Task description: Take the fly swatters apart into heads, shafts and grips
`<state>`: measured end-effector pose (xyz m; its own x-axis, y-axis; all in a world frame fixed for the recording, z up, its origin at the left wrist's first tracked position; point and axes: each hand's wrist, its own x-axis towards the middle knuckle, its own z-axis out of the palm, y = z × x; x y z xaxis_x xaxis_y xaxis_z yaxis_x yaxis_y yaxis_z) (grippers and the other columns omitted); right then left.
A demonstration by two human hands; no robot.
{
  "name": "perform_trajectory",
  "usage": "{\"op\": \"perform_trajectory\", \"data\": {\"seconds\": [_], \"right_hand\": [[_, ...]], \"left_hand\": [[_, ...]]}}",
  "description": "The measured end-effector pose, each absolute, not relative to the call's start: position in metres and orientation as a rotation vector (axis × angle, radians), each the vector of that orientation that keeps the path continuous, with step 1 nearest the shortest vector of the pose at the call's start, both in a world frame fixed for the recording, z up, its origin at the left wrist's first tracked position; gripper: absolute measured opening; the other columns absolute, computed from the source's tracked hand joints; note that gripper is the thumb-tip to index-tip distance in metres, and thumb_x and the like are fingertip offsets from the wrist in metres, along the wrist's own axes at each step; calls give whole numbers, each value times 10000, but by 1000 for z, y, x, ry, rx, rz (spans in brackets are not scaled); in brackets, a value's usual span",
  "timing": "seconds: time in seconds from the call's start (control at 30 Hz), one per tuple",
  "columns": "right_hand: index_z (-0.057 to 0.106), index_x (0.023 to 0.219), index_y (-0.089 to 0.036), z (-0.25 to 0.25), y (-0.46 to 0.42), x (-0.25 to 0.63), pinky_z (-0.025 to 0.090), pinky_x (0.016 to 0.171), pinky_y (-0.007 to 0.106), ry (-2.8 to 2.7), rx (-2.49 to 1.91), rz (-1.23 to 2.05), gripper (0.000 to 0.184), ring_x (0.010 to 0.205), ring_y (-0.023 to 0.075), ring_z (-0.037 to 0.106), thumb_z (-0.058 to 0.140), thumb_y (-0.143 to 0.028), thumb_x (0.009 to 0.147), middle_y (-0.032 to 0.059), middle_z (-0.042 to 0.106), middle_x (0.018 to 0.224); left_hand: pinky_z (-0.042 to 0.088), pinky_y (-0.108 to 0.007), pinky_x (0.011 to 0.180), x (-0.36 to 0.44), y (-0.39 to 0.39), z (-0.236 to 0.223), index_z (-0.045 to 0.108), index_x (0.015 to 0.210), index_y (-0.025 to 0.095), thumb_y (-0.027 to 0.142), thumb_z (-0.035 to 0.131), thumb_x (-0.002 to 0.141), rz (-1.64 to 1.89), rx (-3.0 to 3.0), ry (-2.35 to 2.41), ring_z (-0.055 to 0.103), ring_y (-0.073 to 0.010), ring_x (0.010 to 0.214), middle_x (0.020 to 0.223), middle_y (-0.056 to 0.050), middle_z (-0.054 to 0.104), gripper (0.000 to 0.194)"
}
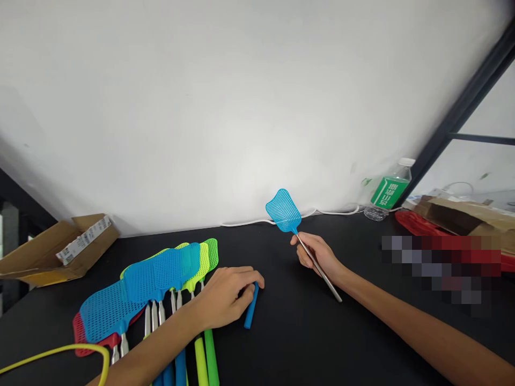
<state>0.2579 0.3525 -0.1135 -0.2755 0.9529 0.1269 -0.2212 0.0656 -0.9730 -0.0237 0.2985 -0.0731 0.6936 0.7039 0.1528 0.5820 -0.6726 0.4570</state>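
My right hand [317,254] is closed around the metal rod of a blue fly swatter [284,210], with its perforated head tilted up and left near the wall. The rod's bare lower end sticks out below the hand. Left of it, my left hand [231,295] grips a short blue handle tube [251,308] between thumb and fingers, at the tube's upper end. Beside and partly under my left forearm lies a row of assembled fly swatters [139,273] in blue, yellow-green, green and red, with metal rods and coloured handles.
An open cardboard box [60,252] stands at the left. A plastic bottle [388,190] with a green label is by the wall on the right, near a white cable [338,212]. Red packaging [422,225] lies far right. A yellow cord [52,351] crosses the lower left.
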Motion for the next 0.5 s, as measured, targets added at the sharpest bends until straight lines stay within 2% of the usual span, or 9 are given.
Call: {"op": "perform_trajectory", "data": {"seconds": [0.13, 0.33, 0.5], "right_hand": [[641, 910, -168, -113, 353, 257, 232, 431, 243, -1286, -828, 1450, 330, 352, 87, 286, 565, -484, 969, -88, 408, 378], [601, 842, -175, -110, 353, 257, 202, 416, 238, -1286, -827, 1499, 336, 338, 72, 244, 559, -484, 967, -92, 395, 373], [562, 793, -188, -112, 352, 258, 209, 422, 237, -1294, -820, 1503, 342, 350, 73, 248, 558, -481, 968, -88, 389, 377]], "left_hand": [[367, -271, 607, -24, 298, -74, 674, 1117, 260, 169, 434, 960, 451, 2522, 1009, 496, -104, 574, 930, 22, 681, 301], [349, -272, 567, -23, 296, -73, 693, 1023, 247, 155, 467, 919, 455, 2566, 1029, 492, -104, 561, 854, 24, 652, 265], [379, -254, 565, -21, 295, -72, 678, 1028, 236, 196, 520, 907, 482, 2571, 1058, 529, -116, 601, 780, 24, 601, 204]]}}
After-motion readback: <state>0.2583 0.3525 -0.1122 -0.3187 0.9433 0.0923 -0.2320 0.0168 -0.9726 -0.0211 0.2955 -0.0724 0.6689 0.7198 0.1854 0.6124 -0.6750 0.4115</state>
